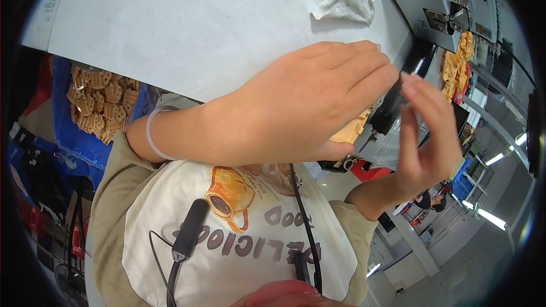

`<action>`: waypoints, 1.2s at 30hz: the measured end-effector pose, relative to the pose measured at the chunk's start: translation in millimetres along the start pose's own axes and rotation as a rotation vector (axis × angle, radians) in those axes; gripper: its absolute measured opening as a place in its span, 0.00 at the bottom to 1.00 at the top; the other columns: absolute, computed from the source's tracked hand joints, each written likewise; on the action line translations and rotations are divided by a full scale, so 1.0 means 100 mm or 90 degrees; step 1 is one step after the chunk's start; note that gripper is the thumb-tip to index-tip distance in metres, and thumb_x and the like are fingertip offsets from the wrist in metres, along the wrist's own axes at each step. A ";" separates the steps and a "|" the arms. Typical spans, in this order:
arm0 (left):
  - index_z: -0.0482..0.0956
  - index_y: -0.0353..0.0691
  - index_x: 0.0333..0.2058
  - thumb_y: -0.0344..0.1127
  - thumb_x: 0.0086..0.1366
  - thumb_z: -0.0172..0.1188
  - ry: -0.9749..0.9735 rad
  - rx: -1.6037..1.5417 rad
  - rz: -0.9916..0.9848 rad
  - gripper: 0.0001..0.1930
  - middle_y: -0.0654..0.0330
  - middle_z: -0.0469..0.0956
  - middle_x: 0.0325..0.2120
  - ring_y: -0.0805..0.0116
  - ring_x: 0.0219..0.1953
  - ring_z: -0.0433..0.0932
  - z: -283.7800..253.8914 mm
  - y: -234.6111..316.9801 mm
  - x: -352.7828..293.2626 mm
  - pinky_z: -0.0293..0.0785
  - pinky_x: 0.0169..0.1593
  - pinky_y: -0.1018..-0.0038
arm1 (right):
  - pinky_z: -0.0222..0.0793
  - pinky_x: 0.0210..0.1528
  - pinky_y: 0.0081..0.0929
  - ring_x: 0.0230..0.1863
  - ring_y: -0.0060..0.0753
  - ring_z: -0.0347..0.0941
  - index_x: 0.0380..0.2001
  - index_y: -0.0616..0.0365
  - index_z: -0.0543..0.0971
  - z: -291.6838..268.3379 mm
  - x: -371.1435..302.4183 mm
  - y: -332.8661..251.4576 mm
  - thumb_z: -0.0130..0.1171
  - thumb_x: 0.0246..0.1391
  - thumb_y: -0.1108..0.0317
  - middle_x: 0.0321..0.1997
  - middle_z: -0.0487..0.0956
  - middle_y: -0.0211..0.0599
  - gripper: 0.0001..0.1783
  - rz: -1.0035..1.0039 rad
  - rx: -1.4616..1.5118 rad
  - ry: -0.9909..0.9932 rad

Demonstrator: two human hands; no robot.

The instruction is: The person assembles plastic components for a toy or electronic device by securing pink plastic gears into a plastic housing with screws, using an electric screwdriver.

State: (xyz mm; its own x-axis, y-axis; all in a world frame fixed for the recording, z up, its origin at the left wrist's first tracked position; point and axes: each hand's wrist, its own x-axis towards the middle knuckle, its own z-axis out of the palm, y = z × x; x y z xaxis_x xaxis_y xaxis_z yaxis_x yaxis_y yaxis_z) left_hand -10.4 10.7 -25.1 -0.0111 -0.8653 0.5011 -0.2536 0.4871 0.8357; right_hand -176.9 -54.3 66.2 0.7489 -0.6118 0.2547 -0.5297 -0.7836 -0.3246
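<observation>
the left hand [335,88] partly covers a pale-yellow plastic part [354,129] at its 5 o'clock; i cannot tell if its grip is closed on it. the right hand [441,139] has a loose grip, thumb and forefinger apart. at the left hand's 4 o'clock, a black cylindrical screwdriver [388,115] points its thin metal bit [372,136] near that hand's thumb; a careless movement could prick the skin or knock the part aside.

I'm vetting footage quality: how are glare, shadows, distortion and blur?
Head view: ceiling tube lights glare white at lower right; head view: crumpled white sheet casts a soft shadow; head view: edges bend toward dark corners; head view: fingers of the right hand look slightly soft.
</observation>
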 end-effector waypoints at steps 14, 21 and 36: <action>0.70 0.33 0.43 0.32 0.40 0.66 -0.030 0.011 -0.009 0.28 0.52 0.70 0.42 0.56 0.46 0.72 -0.10 -0.04 -0.05 0.70 0.50 0.68 | 0.72 0.37 0.31 0.33 0.42 0.77 0.36 0.65 0.77 0.82 1.44 0.17 0.60 0.46 0.81 0.32 0.77 0.45 0.10 -0.132 -0.018 -0.114; 0.71 0.34 0.44 0.30 0.42 0.63 -0.045 0.015 -0.021 0.27 0.50 0.72 0.46 0.53 0.48 0.74 -0.04 -0.02 -0.02 0.72 0.51 0.66 | 0.71 0.39 0.33 0.37 0.48 0.76 0.35 0.66 0.76 0.78 1.44 0.26 0.59 0.47 0.79 0.35 0.79 0.47 0.09 0.012 0.053 -0.114; 0.67 0.35 0.47 0.37 0.42 0.69 -0.049 0.031 0.018 0.32 0.52 0.72 0.41 0.53 0.45 0.73 -0.10 -0.06 -0.08 0.71 0.48 0.64 | 0.65 0.44 0.18 0.37 0.23 0.72 0.37 0.70 0.78 0.22 -0.05 0.18 0.62 0.46 0.85 0.35 0.78 0.37 0.12 0.208 0.529 0.034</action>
State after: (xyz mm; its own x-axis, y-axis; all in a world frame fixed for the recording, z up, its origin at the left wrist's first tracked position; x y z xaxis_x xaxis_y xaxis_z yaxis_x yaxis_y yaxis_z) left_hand 1.0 15.7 -31.3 -0.0927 -0.8588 0.5039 -0.2986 0.5068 0.8087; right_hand -181.2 -63.4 38.9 0.5810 -0.8110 0.0686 -0.2384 -0.2502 -0.9384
